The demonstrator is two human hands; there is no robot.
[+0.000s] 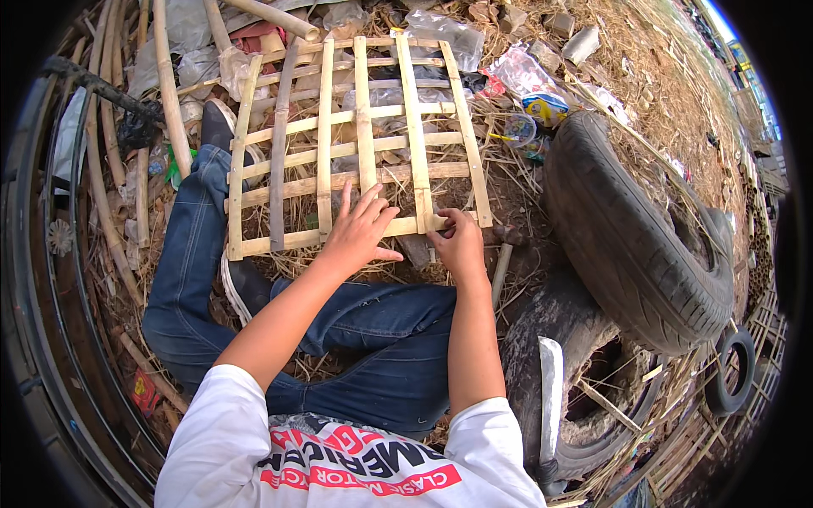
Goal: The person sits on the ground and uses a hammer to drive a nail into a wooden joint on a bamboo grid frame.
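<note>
A flat lattice of pale bamboo slats, crossed and fastened into a grid, lies in front of my legs. My left hand is open, fingers spread, over its near edge beside a middle slat. My right hand is closed in a pinch at the near right part of the lattice, by the lowest cross slat. What sits between those fingertips is too small to make out. Just right of that hand lies a hammer, its head partly hidden by shadow and straw. One upright slat looks greyer than the others.
A tyre leans at the right over another worn, dirt-filled tyre. A machete rests against the lower one. Bamboo poles and a metal frame line the left. Plastic litter and straw cover the ground beyond.
</note>
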